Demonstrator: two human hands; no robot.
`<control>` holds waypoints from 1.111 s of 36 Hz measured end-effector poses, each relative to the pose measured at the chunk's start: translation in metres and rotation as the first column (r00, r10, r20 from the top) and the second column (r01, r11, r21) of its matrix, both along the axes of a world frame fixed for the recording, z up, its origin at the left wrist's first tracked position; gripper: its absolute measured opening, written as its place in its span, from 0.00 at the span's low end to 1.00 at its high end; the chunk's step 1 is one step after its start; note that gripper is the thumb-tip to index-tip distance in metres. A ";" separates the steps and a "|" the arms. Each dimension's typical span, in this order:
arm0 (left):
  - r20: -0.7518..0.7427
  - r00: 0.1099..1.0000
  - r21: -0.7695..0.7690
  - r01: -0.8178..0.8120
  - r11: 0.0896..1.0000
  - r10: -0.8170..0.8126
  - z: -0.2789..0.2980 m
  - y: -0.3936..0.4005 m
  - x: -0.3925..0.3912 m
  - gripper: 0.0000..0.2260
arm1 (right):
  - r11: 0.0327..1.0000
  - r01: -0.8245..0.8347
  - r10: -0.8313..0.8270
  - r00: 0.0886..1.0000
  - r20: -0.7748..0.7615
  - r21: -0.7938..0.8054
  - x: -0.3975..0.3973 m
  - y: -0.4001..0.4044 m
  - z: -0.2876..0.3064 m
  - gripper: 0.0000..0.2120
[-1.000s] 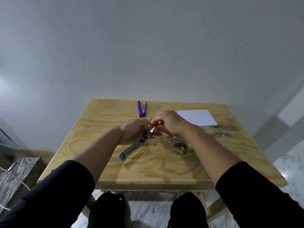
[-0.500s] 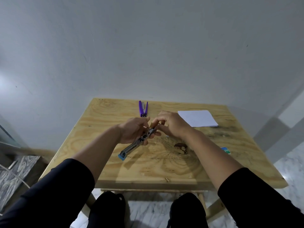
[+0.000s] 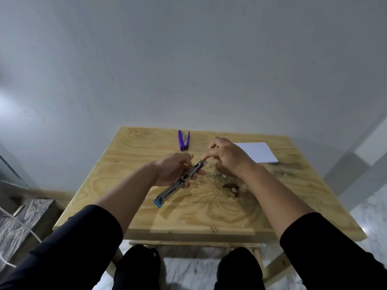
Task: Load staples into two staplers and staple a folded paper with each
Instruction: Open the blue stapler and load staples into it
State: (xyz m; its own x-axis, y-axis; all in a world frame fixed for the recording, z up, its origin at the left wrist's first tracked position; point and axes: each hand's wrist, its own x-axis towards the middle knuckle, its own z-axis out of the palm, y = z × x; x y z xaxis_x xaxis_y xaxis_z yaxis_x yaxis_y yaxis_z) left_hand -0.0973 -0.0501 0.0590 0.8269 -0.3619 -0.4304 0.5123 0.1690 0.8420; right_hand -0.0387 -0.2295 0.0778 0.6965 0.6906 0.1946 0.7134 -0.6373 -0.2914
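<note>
My left hand (image 3: 173,171) grips a blue stapler (image 3: 178,184), swung open so its metal staple channel points up and to the right and its blue end hangs low near the table. My right hand (image 3: 227,156) hovers just right of the channel's tip, its index finger touching the tip and the other fingers loosely curled. A purple stapler (image 3: 184,140) lies opened in a V at the table's far edge. Folded white paper (image 3: 257,152) lies at the far right. Small pale staple strips (image 3: 217,173) sit on the wood under my right hand.
The wooden table (image 3: 129,155) stands against a plain grey wall. A dark knot (image 3: 231,187) marks the wood near the middle. My black-clad knees (image 3: 138,266) show below the front edge. Marbled floor lies to the left and right.
My right hand has pulled back to the right from the stapler, so only its index finger meets the channel tip. My left hand keeps its grip on the stapler.
</note>
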 end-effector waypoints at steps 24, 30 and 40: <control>-0.099 0.925 -0.122 -0.377 0.918 0.367 -0.015 -0.011 0.004 0.34 | 0.818 0.224 -0.065 0.951 -0.302 0.530 -0.031 0.033 -0.038 0.20; 0.030 0.967 -0.036 -0.250 0.968 0.251 -0.013 -0.024 0.002 0.40 | 0.803 0.504 -0.073 0.612 -0.787 0.318 -0.016 0.033 -0.016 0.22; 0.193 0.937 0.356 -0.344 0.869 0.292 -0.007 -0.042 0.020 0.20 | 0.434 0.775 0.131 0.449 -0.884 0.458 0.020 -0.016 -0.014 0.14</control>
State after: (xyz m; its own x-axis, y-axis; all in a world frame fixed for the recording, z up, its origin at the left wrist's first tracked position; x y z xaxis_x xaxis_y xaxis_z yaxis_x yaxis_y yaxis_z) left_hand -0.0776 -0.0925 0.0522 0.9268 0.0986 -0.3624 0.3676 -0.0401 0.9291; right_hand -0.0183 -0.2457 0.0637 0.9349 0.2174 -0.2807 -0.3029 0.0762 -0.9500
